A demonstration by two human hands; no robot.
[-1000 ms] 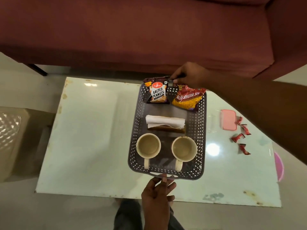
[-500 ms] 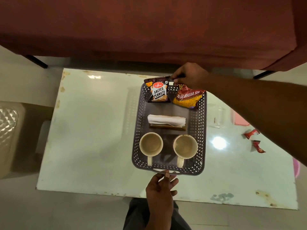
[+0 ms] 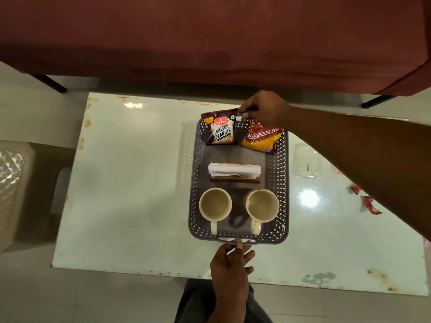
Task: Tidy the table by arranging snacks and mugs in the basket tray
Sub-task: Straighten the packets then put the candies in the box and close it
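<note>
A grey perforated basket tray [image 3: 281, 183] sits on the pale table. Inside it, two cream mugs [image 3: 215, 204] [image 3: 262, 204] stand at the near end with handles toward me. Folded white napkins [image 3: 234, 170] lie across the middle on a brown strip. A salted peanuts packet [image 3: 222, 131] and an aloo bhujia sev packet [image 3: 262, 139] lean at the far end. My right hand [image 3: 265, 109] grips the tray's far handle. My left hand [image 3: 229, 264] holds the near handle, thumb on the rim.
Red candy wrappers [image 3: 369, 203] and a clear plastic lid [image 3: 305, 164] lie on the table to the tray's right. A maroon sofa [image 3: 210, 38] fills the far side. A beige plastic chair [image 3: 14, 183] stands at the left.
The view has shifted, so the tray and table sit lower and more to the right in frame. Both hands stay on the tray's handles; the items inside have not shifted.
</note>
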